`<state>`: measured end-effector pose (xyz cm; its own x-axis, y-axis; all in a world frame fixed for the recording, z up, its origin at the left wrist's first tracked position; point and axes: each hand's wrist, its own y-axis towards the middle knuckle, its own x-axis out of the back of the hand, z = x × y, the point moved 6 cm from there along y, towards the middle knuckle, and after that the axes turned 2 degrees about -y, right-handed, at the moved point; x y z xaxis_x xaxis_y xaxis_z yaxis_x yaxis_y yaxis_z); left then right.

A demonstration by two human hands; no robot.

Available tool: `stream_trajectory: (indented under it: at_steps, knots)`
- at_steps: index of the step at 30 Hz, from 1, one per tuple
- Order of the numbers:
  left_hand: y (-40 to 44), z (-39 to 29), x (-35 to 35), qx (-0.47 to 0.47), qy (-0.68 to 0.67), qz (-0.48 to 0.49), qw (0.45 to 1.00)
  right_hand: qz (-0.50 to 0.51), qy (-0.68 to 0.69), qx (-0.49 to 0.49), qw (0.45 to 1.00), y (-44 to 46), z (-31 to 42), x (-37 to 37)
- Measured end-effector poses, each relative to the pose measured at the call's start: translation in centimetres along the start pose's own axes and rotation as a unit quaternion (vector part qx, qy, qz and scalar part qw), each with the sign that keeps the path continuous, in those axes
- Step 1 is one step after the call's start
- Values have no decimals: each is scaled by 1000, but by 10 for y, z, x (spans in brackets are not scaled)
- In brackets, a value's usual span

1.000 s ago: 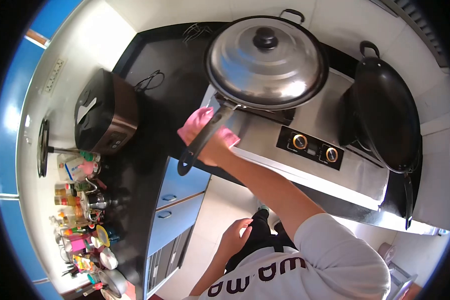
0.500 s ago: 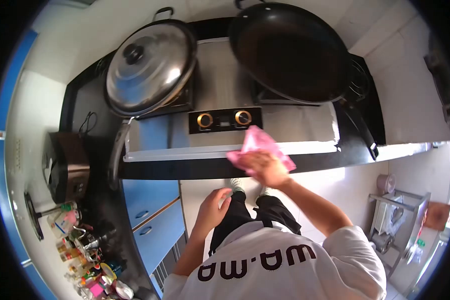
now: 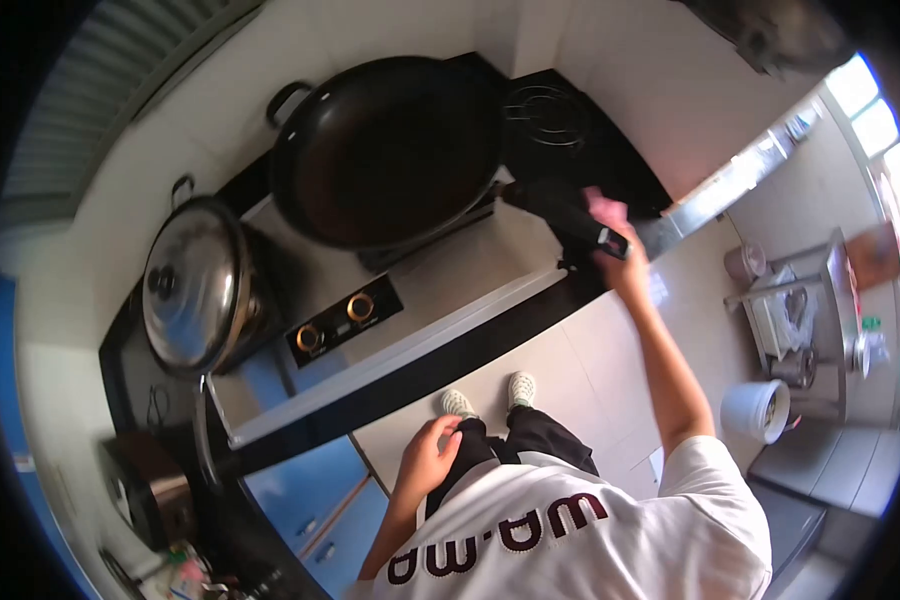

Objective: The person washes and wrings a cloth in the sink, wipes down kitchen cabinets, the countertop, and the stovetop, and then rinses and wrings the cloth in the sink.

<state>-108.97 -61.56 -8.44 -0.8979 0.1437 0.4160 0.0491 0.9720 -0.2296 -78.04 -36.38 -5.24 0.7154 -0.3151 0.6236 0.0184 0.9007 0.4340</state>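
Observation:
My right hand (image 3: 625, 268) is at the counter's right front edge, holding a pink cloth (image 3: 607, 208). The end of the wok's black handle (image 3: 560, 212) passes over the hand and hides part of its fingers and of the cloth. The large dark wok (image 3: 385, 150) sits on the right burner of the steel gas stove (image 3: 440, 285). My left hand (image 3: 430, 455) hangs in front of my body, away from the counter, fingers loosely bent and nothing in it.
A lidded pan (image 3: 195, 285) stands on the left burner, its handle reaching over the front edge. Two gold-ringed knobs (image 3: 335, 320) are on the stove front. A brown appliance (image 3: 155, 490) is at the left. A metal rack (image 3: 820, 310) and white bucket (image 3: 755, 410) stand to the right.
My right hand has moved with the pink cloth from the stove front below the knobs to the right, beside the wok handle's end. The view has turned right. The left hand stays low.

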Motion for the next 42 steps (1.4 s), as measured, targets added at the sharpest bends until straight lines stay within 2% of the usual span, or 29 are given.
stream_trajectory:
  at_steps: [1, 2, 3, 4, 5, 8, 9, 10, 12, 16, 17, 18, 20, 22, 24, 26, 27, 28, 32, 36, 42]
  knots:
    - [2, 5, -1, 5, -5, 14, 1000, 63, -19, -20, 998, -17, 5, -28]
    - [4, 12, -2, 3, -6, 27, 1000, 81, -55, 97, 990, -21, 73, -32]
    - [9, 11, -2, -2, -2, 40, 999, 93, -136, 158, 974, -44, 78, -54]
    - [15, 9, -2, -6, 1, 52, 999, 155, -131, 119, 972, -62, 69, -79]
    - [22, 7, -2, -22, 11, 60, 998, 158, -179, 121, 964, -69, 61, -89]
    - [42, -20, 1, -42, 44, 65, 996, 145, -157, 113, 970, -50, 31, -74]
    - [48, -28, -2, -47, 45, 74, 995, 153, -175, 56, 971, -44, -1, -66]
    - [53, -31, -9, -55, 50, 77, 994, 90, -218, 75, 969, -25, -5, -42]
    - [61, -34, -27, -52, 47, 92, 993, 52, -262, 97, 959, 0, -41, -26]
    - [83, -61, -85, -50, 76, 124, 988, 52, -293, 182, 937, 49, -81, -9]
    - [90, -72, -104, -50, 78, 130, 987, 67, -296, 168, 938, 57, -93, -4]
    - [99, -82, -124, -50, 82, 125, 987, 115, -283, 170, 937, 56, -105, -3]
    - [116, -106, -169, -61, 65, 125, 988, 45, -221, 178, 958, 40, -127, 4]
    - [133, -138, -217, -54, 61, 135, 987, 164, -137, 158, 964, 26, -129, 33]
    - [153, -175, -270, -83, 54, 211, 972, 160, -124, 226, 953, 18, -141, 51]
    - [166, -219, -302, -105, 83, 239, 962, 129, -126, 331, 926, 21, -156, 71]
    - [172, -236, -316, -110, 91, 254, 957, 178, -79, 339, 920, 21, -169, 81]
    - [178, -248, -329, -114, 98, 267, 952, 184, -70, 353, 915, 23, -180, 92]
    - [209, -255, -364, -121, 116, 257, 952, 153, -104, 296, 937, 52, -253, 144]
    - [242, -270, -410, -81, 149, 304, 937, 137, -146, 243, 949, 100, -324, 201]
    - [344, -313, -506, -126, 77, 322, 935, 89, -234, 187, 950, 179, -438, 267]
